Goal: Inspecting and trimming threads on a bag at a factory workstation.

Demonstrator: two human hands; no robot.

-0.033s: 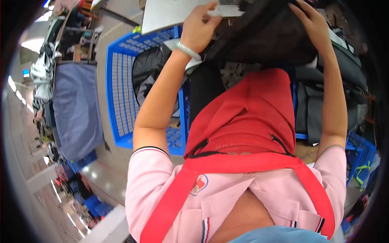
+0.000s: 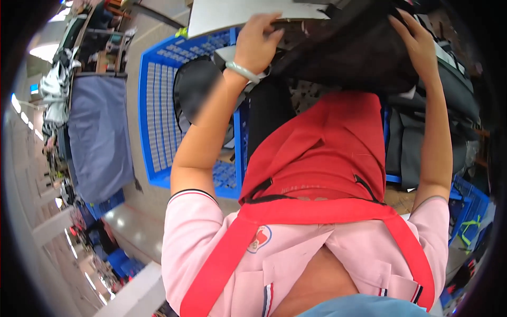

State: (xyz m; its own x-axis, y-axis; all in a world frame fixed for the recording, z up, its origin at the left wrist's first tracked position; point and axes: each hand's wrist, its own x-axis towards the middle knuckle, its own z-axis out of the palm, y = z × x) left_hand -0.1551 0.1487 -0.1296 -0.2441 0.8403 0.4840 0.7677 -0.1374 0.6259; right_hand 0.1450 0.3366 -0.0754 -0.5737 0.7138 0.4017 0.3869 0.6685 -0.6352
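Overhead, a worker in a pink shirt and red apron handles a sheet of black fabric, which spreads above the lap, beside the edge of a white counter. The left hand, a pale bracelet at its wrist, has a loose grip, thumb and blurred fingertips apart, near the fabric's left side. The right hand reaches to the fabric's upper right, fingers touching it; whether that grip pinches the cloth cannot be told. A blue basket with dark pieces inside stands to the worker's left, under the left forearm. Dark grey panels lie at right, beside the right forearm.
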